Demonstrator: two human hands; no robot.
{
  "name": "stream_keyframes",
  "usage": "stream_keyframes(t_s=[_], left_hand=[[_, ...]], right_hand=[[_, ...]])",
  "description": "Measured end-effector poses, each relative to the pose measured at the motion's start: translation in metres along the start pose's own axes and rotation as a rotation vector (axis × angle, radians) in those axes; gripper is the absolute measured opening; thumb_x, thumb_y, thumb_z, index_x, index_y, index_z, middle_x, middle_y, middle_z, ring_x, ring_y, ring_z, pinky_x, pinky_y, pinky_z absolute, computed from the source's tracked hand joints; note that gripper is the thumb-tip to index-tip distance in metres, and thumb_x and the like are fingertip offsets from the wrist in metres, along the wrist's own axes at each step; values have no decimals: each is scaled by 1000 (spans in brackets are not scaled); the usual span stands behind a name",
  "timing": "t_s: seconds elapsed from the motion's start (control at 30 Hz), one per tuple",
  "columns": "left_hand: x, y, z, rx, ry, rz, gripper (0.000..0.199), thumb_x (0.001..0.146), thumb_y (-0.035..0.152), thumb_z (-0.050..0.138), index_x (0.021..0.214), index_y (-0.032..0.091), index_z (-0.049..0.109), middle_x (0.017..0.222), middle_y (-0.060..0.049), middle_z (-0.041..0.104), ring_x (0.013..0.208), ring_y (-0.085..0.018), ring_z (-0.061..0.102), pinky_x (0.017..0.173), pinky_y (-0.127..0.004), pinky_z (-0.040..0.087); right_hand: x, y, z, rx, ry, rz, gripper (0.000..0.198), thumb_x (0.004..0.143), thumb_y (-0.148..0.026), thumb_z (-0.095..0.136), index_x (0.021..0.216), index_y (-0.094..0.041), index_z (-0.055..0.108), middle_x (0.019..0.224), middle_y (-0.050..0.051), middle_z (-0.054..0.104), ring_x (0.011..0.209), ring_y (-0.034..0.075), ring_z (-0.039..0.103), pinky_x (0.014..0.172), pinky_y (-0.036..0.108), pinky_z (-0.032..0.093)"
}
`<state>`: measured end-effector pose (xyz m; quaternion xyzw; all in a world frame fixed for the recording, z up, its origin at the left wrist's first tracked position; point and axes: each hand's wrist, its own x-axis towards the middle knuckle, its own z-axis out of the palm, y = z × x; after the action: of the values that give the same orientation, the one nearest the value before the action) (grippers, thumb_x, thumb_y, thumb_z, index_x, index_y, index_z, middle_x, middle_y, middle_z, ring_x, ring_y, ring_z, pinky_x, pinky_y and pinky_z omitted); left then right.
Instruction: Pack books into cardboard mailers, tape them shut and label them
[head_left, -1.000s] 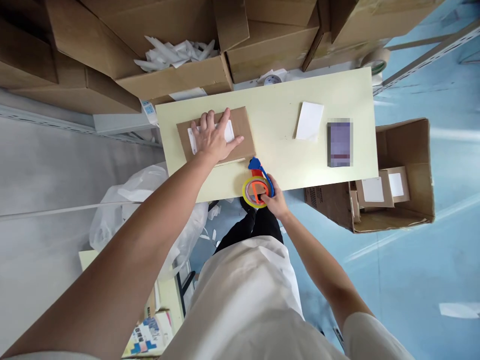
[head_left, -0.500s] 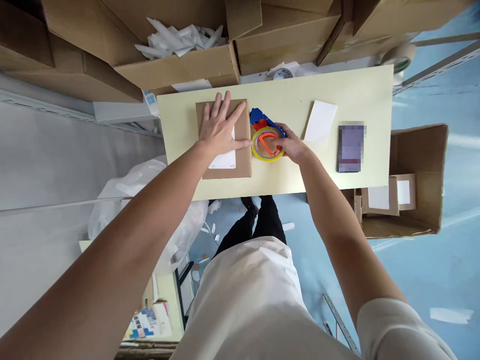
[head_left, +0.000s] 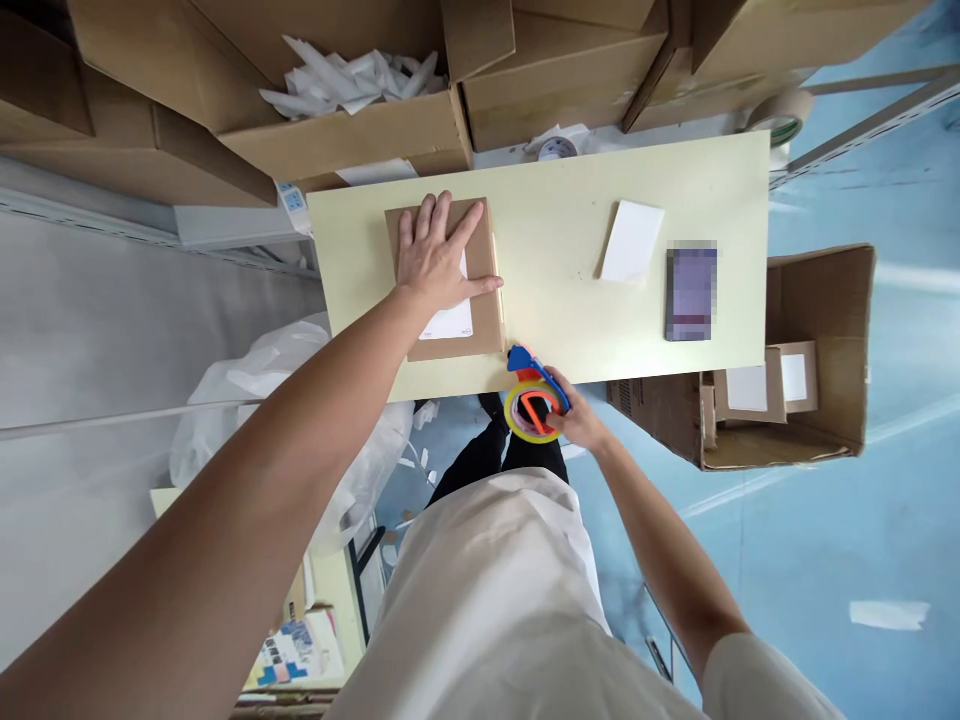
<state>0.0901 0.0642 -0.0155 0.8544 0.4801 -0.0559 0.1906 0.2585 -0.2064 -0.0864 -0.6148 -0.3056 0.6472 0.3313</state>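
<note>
Flat on top of a brown cardboard box (head_left: 480,335) rests my left hand (head_left: 435,260), fingers spread. Part of a white label (head_left: 451,320) shows from under that hand. The box lies at the left of the pale yellow table (head_left: 555,220). My right hand (head_left: 574,412) is closed around a tape dispenser (head_left: 536,400) with a blue handle, red-orange parts and a yellow-edged roll. It is held at the table's front edge, to the right of the box's near corner, with the roll over the floor.
A white paper (head_left: 632,242) and a phone with a blurred screen (head_left: 691,293) lie on the table's right side. Beside the table, an open carton (head_left: 821,345) holds smaller labelled boxes. Large cartons (head_left: 345,130) line the back, one with white packing pieces. A plastic bag (head_left: 255,370) hangs at left.
My right hand has moved the tape dispenser from the box's right side toward my body, down to the table's front edge. My left hand stays on the box.
</note>
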Motion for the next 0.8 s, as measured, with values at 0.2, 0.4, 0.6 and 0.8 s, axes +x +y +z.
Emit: stream_keyframes(t_s=[0.2,0.4,0.6,0.8], left_hand=[[-2,-1,8,4,101,-169,104,69,72,57,153,34,10,158,-7,21,145,-40,8,114,-59,5],[-40,-15,6,-20,154,-513,106,73,72,50,154,22,5,154,-21,23,140,-47,17,103,-68,20],[-40,4,2,38,52,-129,87,79,64,50,151,26,22,160,-12,15,145,-38,9,112,-59,10],[-24,16,11,-19,16,-81,77,80,59,51,149,31,29,154,-7,31,141,-38,20,114,-56,5]], right_hand=[[0,0,36,133,139,6,83,61,-18,56,139,-29,32,110,4,65,98,23,63,92,42,52],[65,-62,-14,135,225,-9,71,57,-19,59,124,-28,40,102,1,64,91,21,63,83,41,55],[121,-119,-53,-265,35,139,66,58,-12,64,120,-25,46,83,1,61,71,19,56,67,37,51],[130,-108,-54,-385,-17,98,76,66,-10,64,135,-26,36,71,-4,55,62,14,50,63,34,46]])
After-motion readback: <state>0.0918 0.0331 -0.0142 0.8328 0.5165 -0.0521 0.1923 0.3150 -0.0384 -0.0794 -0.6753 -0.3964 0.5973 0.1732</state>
